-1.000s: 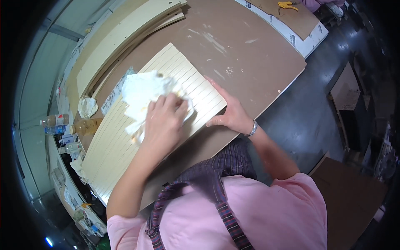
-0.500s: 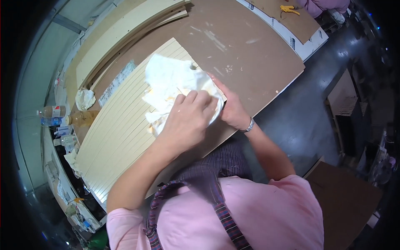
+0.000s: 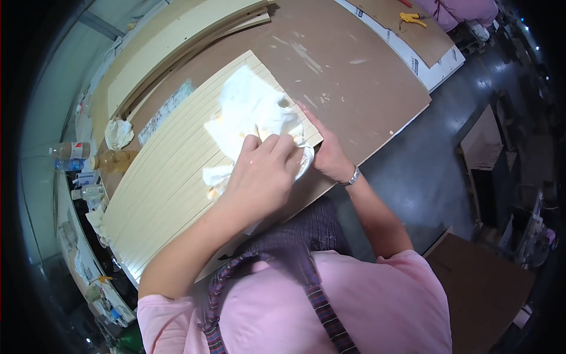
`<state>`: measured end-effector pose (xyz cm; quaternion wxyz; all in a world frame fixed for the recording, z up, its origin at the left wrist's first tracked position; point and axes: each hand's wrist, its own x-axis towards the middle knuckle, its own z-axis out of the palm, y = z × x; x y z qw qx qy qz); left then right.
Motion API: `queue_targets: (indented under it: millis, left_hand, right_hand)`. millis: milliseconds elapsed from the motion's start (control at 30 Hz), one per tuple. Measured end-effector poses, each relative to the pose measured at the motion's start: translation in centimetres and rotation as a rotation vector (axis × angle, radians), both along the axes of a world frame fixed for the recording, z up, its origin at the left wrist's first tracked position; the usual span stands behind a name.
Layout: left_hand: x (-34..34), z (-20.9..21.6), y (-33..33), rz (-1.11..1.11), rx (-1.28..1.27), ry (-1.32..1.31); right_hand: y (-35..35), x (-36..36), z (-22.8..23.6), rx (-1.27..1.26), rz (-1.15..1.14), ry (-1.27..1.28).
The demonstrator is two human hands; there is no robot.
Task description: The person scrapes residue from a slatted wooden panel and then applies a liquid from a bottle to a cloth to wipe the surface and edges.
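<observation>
A pale cream panel [image 3: 171,150] with parallel grooves lies slantwise over the brown tabletop. My left hand [image 3: 262,171] is closed on a crumpled white cloth [image 3: 247,100] with yellowish stains, pressing it to the panel near its right end. The cloth spreads out beyond my knuckles, and a loose fold hangs over towards the right edge. At that right end my right hand [image 3: 331,154] grips the panel's edge; its fingertips are partly hidden by the panel and cloth. A metal band circles my right wrist.
Curved wooden pieces [image 3: 183,41] lie along the table's far left. A wadded white cloth [image 3: 119,134] and a bottle of amber liquid [image 3: 115,160] stand left of the panel. Yellow-handled pliers [image 3: 411,20] rest on a board at the far right. The brown tabletop [image 3: 354,88] ends at a right edge.
My left hand and the white cloth have shifted slightly right across the panel, and the cloth's far flap has moved towards the right end. My right hand keeps its hold on the panel's edge.
</observation>
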<state>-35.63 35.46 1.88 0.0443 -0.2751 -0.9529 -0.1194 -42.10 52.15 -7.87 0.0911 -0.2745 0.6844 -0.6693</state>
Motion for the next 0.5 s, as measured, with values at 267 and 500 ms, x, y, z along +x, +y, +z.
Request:
queue_targets:
  millis: [267,500]
  left_hand:
    - [1.8,-1.9,0.1,0.11,0.063,0.233]
    - [19.8,-2.0,-14.1,0.538,0.116,0.178]
  right_hand:
    - [-0.7,1.1,-1.2,0.075,-0.025,-0.29]
    - [-0.3,0.6,-1.2,0.056,0.008,-0.142]
